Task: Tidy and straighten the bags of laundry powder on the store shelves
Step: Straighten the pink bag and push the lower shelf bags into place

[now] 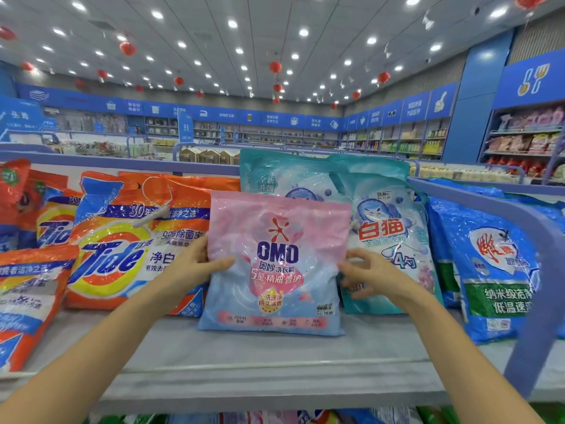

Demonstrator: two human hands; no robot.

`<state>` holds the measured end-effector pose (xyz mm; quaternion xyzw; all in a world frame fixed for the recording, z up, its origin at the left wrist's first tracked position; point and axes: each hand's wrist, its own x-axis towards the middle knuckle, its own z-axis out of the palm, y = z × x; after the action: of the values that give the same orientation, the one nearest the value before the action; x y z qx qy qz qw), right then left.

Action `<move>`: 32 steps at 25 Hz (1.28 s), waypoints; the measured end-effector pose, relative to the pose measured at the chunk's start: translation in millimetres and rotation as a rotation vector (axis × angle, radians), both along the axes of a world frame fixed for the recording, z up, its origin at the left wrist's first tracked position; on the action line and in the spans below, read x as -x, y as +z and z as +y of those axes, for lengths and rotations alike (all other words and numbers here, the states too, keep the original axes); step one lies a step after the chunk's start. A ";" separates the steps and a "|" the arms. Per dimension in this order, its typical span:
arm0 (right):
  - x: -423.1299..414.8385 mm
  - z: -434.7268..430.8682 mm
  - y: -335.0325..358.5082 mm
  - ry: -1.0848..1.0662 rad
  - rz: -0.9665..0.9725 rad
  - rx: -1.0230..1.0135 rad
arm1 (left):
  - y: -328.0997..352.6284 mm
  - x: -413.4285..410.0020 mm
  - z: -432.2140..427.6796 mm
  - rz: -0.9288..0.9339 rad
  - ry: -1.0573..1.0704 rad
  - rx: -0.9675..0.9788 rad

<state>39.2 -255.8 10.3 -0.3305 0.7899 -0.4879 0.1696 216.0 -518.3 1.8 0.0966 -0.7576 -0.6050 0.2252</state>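
The left hand (195, 264) pinches the pink OMO bag (275, 270) at its left edge, thumb in front, fingers hidden behind; the right hand (370, 273) curls round its right edge. The bag stands upright on the shelf (244, 356), long axis vertical, print facing out, between the Tide bag (122, 246) and the teal bag (391, 234).

OMO bag (275, 270): pink fading to pale blue, navy letters. Tide bag (122, 255), left: orange, yellow ring. Cat bag (391, 237), right: teal, red characters.
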 end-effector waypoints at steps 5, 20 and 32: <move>-16.9 -14.7 -24.7 0.153 -0.092 -0.108 | -17.3 2.3 -5.8 0.042 -0.010 0.103; -11.0 -14.7 -30.9 -0.039 -0.577 0.260 | -27.5 10.0 12.5 -0.311 -0.029 -0.413; -33.1 -14.1 -10.7 -0.336 -0.306 0.561 | -11.4 9.8 46.9 0.069 0.191 -0.132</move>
<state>72.3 -269.9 -0.5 -0.1528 0.6340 -0.7507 0.1058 206.3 -471.4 -9.7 0.1623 -0.6951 -0.6324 0.3009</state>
